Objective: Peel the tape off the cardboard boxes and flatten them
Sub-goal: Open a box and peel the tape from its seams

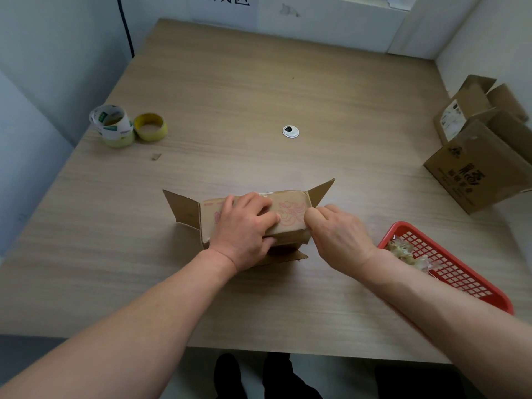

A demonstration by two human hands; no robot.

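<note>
The left hand's (241,228) fingers (260,203) curl over the top of the small cardboard box (290,216), close together, with the thumb against its near face, so the box sits gripped under the palm. The right hand's (339,234) fingers are bunched and pinch at the box's upper right end; whether tape is between them cannot be told. The box lies on its side near the front middle of the worktop (230,90), end flaps splayed open on both sides. Just right of the right wrist sits a red basket (460,280) holding crumpled tape (403,251). Two larger boxes (483,168) stand at the far right and two tape rolls (115,125) at the far left.
</note>
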